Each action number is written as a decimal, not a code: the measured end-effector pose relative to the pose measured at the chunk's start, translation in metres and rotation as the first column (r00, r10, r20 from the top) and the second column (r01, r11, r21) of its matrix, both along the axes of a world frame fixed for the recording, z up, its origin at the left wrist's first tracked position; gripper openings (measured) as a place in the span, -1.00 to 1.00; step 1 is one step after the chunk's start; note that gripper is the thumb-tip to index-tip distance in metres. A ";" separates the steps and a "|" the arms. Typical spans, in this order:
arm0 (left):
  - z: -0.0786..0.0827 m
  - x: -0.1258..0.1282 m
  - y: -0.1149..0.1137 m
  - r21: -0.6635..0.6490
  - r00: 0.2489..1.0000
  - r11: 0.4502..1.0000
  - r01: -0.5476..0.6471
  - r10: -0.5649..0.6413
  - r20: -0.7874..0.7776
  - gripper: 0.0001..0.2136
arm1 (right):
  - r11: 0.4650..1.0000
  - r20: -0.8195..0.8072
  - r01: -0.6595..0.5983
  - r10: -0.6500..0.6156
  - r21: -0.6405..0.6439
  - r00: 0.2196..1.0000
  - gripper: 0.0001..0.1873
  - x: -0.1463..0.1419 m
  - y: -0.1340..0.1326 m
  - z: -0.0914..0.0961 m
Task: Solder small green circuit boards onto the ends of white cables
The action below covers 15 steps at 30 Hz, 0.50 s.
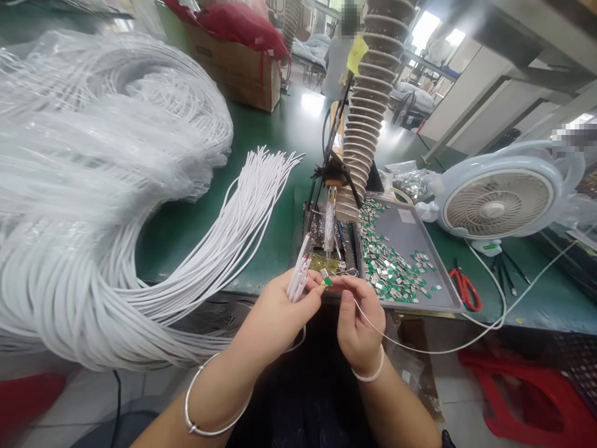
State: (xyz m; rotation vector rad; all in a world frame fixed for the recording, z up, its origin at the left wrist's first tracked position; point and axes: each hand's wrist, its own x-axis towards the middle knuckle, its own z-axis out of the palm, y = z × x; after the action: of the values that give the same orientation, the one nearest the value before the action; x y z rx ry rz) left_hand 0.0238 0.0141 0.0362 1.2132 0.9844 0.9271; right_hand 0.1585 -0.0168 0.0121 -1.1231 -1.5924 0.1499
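Note:
My left hand (277, 308) is closed around a bundle of white cables (298, 278), their cut ends pointing up. Between its thumb and fingertip sits a small green-and-silver connector board (327, 280). My right hand (361, 317) pinches a thin silvery wire, apparently solder wire (410, 350), which loops away to the right. Its curled end lies close to the board. Just beyond both hands, a soldering iron (329, 218) hangs tip down in a stand over a dirty work plate (321, 260). I cannot tell whether the tip touches the board.
Left, a large bundle of white cables (186, 274) covers the green table (275, 249). Many connector boards lie in a grey tray (422, 233). Beyond are red-handled pliers (466, 289) and a fan (499, 193). A ribbed hose (368, 106) hangs behind the iron; a cardboard box (233, 68) stands further back.

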 end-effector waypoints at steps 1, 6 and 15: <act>0.001 0.000 0.000 -0.001 1.000 1.000 -0.006 0.006 -0.005 -0.86 | 1.000 -0.011 -0.008 0.008 0.001 1.000 -0.69 0.000 0.000 0.000; 0.004 0.001 0.002 0.003 0.999 0.999 -0.047 0.047 -0.009 -0.86 | 0.998 -0.035 -0.055 0.056 0.019 0.998 -0.69 0.001 0.002 0.001; 0.009 0.002 0.007 0.012 0.996 0.996 -0.088 0.088 -0.034 -0.90 | 0.996 0.003 -0.066 0.065 0.060 0.998 -0.68 0.001 0.006 0.004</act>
State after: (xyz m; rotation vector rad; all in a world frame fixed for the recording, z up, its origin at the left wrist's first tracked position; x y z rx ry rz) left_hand 0.0253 0.0215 0.0456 1.2055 1.0687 0.9845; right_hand 0.1594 -0.0109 0.0162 -1.0253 -1.6254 0.1436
